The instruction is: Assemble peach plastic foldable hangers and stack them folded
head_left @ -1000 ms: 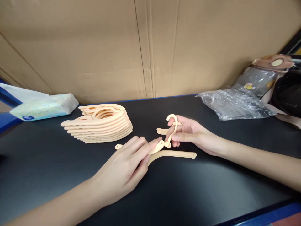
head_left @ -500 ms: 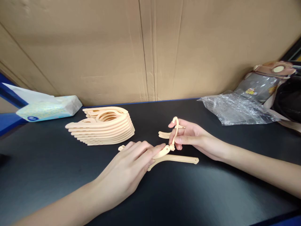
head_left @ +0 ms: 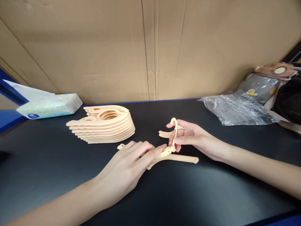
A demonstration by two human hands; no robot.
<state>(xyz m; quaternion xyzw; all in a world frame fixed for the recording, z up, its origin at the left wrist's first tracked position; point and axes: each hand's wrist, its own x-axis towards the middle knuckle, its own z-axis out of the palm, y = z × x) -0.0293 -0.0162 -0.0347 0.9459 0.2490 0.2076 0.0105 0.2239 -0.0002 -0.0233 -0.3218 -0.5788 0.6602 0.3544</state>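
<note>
My left hand (head_left: 134, 164) is closed over a cream plastic hanger arm (head_left: 166, 153), whose rounded end pokes out past the fingertips. Between the thumb and fingers of my right hand (head_left: 187, 135) is a cream hanger hook (head_left: 175, 133), held upright with its curl at the top. The hook's knobbed base touches the rounded end of the arm. Under this joint, a loose hanger arm (head_left: 183, 158) lies flat on the table. More cream hanger pieces (head_left: 165, 134) lie behind my right fingers, partly hidden.
A stack of cream folded hangers (head_left: 101, 133) stands left of centre. A tissue pack (head_left: 50, 106) lies at the far left. On the right are a crumpled clear plastic bag (head_left: 237, 108) and a clear bottle with a brown top (head_left: 258, 84). Cardboard (head_left: 94, 53) walls the back.
The hook's curl has tipped slightly to the left, and its base has shifted slightly right against the arm's end. Both hands keep their holds.
</note>
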